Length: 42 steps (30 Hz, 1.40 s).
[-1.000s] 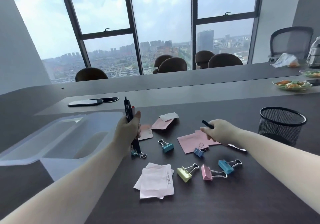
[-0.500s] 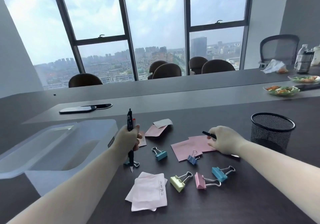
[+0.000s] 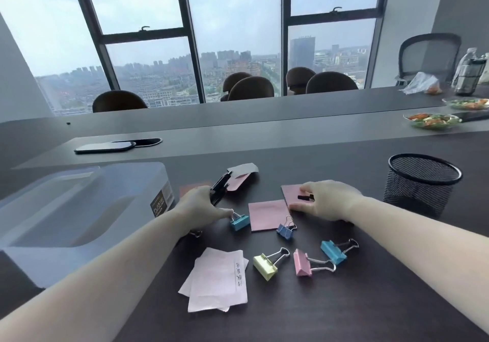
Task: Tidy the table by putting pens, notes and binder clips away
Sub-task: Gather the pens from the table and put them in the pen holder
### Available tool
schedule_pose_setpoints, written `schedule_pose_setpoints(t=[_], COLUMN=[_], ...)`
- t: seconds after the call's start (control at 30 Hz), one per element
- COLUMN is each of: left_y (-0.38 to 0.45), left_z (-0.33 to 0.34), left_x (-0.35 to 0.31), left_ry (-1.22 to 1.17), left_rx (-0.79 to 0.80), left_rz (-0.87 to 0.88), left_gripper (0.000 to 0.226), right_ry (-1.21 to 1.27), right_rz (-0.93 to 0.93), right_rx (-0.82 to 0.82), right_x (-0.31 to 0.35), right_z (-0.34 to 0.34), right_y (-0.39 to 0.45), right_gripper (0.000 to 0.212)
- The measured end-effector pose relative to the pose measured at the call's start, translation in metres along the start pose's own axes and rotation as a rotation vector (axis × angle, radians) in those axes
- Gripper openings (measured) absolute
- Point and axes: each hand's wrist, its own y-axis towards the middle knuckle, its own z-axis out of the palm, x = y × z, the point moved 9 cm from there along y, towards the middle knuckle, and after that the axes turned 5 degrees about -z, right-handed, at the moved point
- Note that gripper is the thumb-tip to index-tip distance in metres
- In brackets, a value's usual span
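Note:
My left hand (image 3: 197,208) grips a bundle of black pens (image 3: 219,185), now tilted up to the right, and its fingertips touch the wire handle of a teal binder clip (image 3: 239,221) on the dark table (image 3: 344,302). My right hand (image 3: 326,200) holds a black pen (image 3: 305,197) and presses its fingers on a pink note (image 3: 291,193). A second pink note (image 3: 268,214) lies between my hands. Blue (image 3: 285,231), yellow (image 3: 265,262), pink (image 3: 303,262) and light blue (image 3: 333,251) clips lie nearer me. White notes (image 3: 218,280) lie in front.
A clear plastic storage box (image 3: 79,209) stands at the left, beside my left forearm. A black mesh pen cup (image 3: 420,182) stands at the right. Folded pink and white notes (image 3: 242,176) lie behind the pens. A phone (image 3: 105,147) and salad plates (image 3: 434,122) lie farther back.
My left hand has dropped from holding the pens upright to the table and reached the teal clip. My right hand slid onto the far pink note, shifting it.

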Motion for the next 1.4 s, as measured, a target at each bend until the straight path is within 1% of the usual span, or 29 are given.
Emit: schedule_pose_setpoints(t=[0.1,0.17,0.23,0.27,0.3,0.33,0.4,0.47,0.5,0.53,0.6,0.63,0.7,0.77,0.83,0.87,0.97,1.03,1.13,1.2,1.27,1.33,1.4], left_y=[-0.005,-0.005,0.001,0.007,0.014,0.022,0.039,0.056,0.063,0.069,0.078,0.081,0.086,0.088,0.085,0.085,0.081,0.079,0.069,0.061,0.054,0.05,0.046], left_z=[-0.001,-0.01,-0.024,-0.029,-0.031,-0.029,-0.018,-0.003,0.003,0.006,0.004,0.0,-0.008,-0.013,-0.014,-0.014,-0.011,-0.006,0.002,0.006,0.005,0.001,-0.001], left_x=[-0.002,-0.004,-0.004,-0.003,-0.003,-0.003,-0.009,-0.015,-0.018,-0.02,-0.023,-0.023,-0.017,-0.01,-0.003,-0.001,-0.001,-0.005,-0.016,-0.022,-0.025,-0.025,-0.025], left_ry=[-0.013,-0.013,0.005,0.026,0.047,0.063,0.096,0.122,0.115,0.105,0.104,0.091,0.015,-0.09,-0.197,-0.225,-0.248,-0.248,-0.247,-0.249,-0.247,-0.209,-0.162], left_rx=[0.008,-0.058,-0.166,-0.215,-0.237,-0.231,-0.167,-0.081,-0.046,-0.032,-0.067,-0.11,-0.176,-0.187,-0.16,-0.149,-0.1,-0.051,0.033,0.082,0.08,0.036,0.008], left_rz=[0.042,0.072,0.077,0.061,0.041,0.031,0.026,0.027,0.024,0.015,0.011,0.008,0.002,-0.006,-0.021,-0.031,-0.041,-0.021,0.024,0.067,0.1,0.143,0.176], left_gripper=[0.042,0.035,0.024,0.031,0.043,0.052,0.063,0.064,0.059,0.049,0.021,0.012,0.006,0.002,0.009,0.011,0.011,0.011,0.009,0.018,0.019,0.013,0.013], right_ry=[-0.008,-0.005,0.002,0.008,0.012,0.012,0.006,0.01,0.017,0.025,0.04,0.05,0.077,0.107,0.132,0.14,0.143,0.143,0.129,0.096,0.074,0.069,0.065], right_rz=[0.017,0.018,0.014,0.009,0.003,-0.005,-0.018,-0.025,-0.026,-0.029,-0.029,-0.028,-0.025,-0.015,-0.006,-0.004,-0.014,-0.024,-0.043,-0.063,-0.1,-0.145,-0.2], right_rx=[-0.042,-0.053,-0.073,-0.09,-0.107,-0.118,-0.127,-0.13,-0.129,-0.125,-0.109,-0.104,-0.111,-0.126,-0.14,-0.147,-0.155,-0.166,-0.179,-0.179,-0.171,-0.155,-0.124], right_x=[0.001,0.002,0.003,0.003,0.004,0.006,0.008,0.01,0.01,0.011,0.013,0.014,0.013,0.01,0.006,0.006,0.009,0.011,0.015,0.021,0.029,0.038,0.048], right_z=[-0.002,-0.003,-0.006,-0.007,-0.008,-0.008,-0.007,-0.006,-0.007,-0.007,-0.008,-0.009,-0.013,-0.015,-0.015,-0.015,-0.014,-0.014,-0.015,-0.017,-0.017,-0.015,-0.011], right_y=[0.002,0.002,0.004,0.005,0.006,0.007,0.01,0.015,0.018,0.021,0.027,0.03,0.034,0.037,0.039,0.039,0.038,0.037,0.038,0.04,0.044,0.048,0.051], right_gripper=[0.065,0.065,0.063,0.063,0.062,0.063,0.063,0.062,0.061,0.06,0.059,0.058,0.055,0.049,0.036,0.033,0.032,0.028,0.029,0.03,0.03,0.029,0.035])
